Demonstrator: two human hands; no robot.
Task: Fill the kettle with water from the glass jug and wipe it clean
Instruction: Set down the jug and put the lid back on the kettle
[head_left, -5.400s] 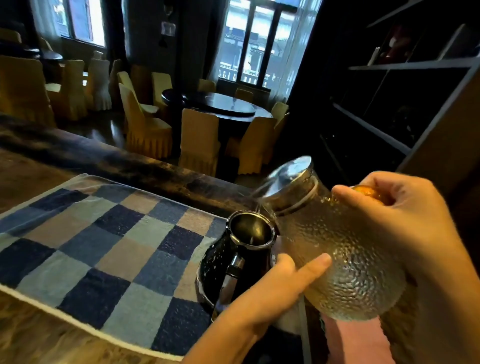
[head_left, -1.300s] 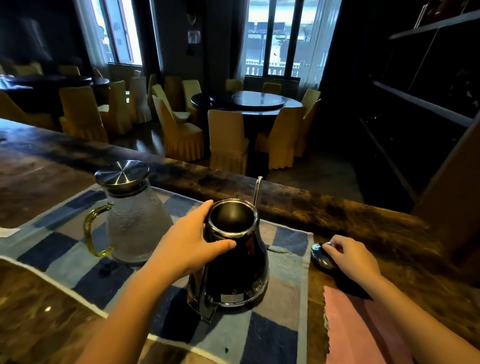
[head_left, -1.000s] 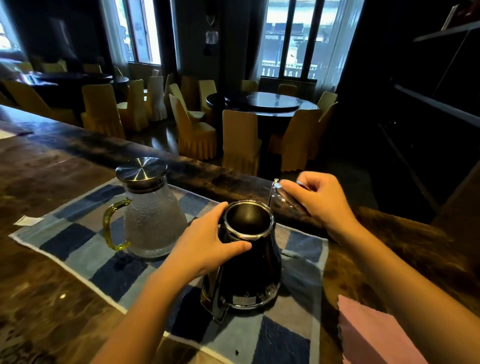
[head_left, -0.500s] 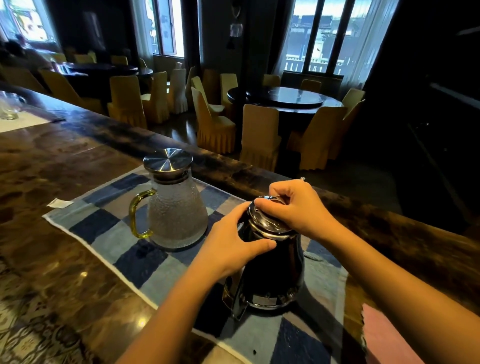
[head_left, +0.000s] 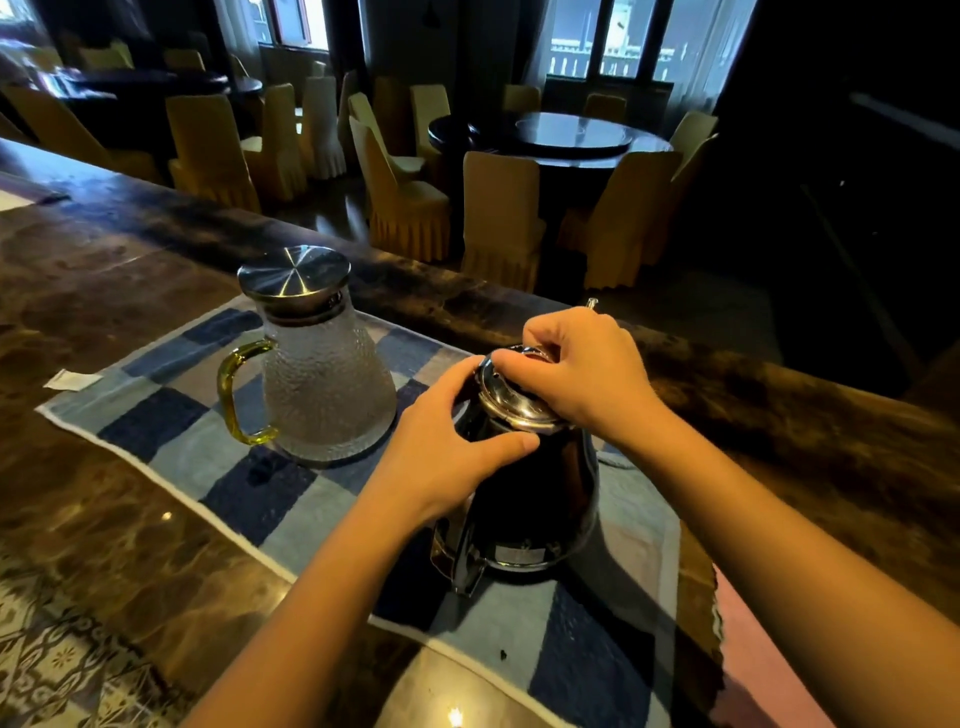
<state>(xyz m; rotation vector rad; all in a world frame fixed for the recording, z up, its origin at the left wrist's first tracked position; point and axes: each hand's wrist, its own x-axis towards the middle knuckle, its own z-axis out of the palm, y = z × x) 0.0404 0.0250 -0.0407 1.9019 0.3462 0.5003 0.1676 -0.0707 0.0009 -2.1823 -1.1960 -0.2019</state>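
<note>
On kettle (head_left: 524, 499) and lid (head_left: 511, 400), both hands (head_left: 576, 374)

No legible text, small pale label (head_left: 519, 554) low on the kettle (head_left: 535, 488) (print too blurred to read)

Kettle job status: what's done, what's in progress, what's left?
Done, apparently: pouring; the glass jug stands capped on the checked towel, no hand on it. In hand: the right hand sets the lid on the kettle while the left hand grips its neck. Left: wiping; the pink cloth lies untouched.
</note>
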